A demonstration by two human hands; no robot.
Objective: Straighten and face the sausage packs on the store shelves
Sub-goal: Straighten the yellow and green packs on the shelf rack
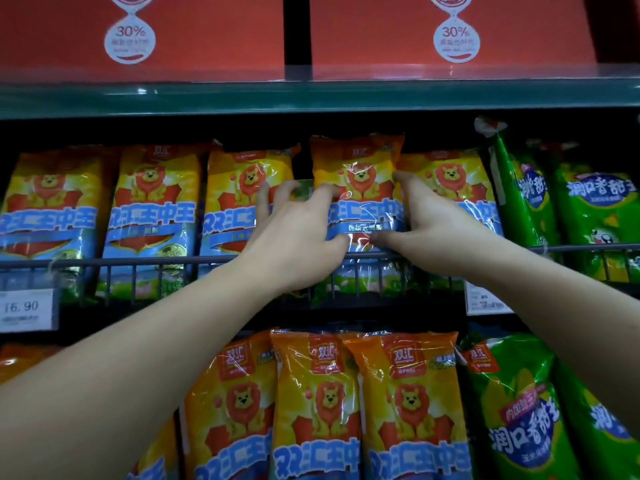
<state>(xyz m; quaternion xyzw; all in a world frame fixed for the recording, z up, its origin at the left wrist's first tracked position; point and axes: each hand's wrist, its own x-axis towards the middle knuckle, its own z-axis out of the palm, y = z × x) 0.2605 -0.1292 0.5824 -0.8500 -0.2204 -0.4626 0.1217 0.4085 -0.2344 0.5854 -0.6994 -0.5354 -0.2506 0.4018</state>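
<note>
Two shelves of glossy, crinkly plastic sausage packs (pixel 149 216) mostly stand face-out, so the job looks well along here, though the lower row leans a little. One orange pack (pixel 358 168), right of centre behind the middle shelf's wire rail (pixel 138 260), rides higher than its neighbours. The left hand (pixel 298 233) and right hand (pixel 433 223) grip its side edges, thumbs on its front.

The middle shelf (pixel 346 318) is lined with upright orange sausage packs (pixel 152 209) and green sausage packs (pixel 595 209), held behind a wire rail (pixel 138 261).
</note>
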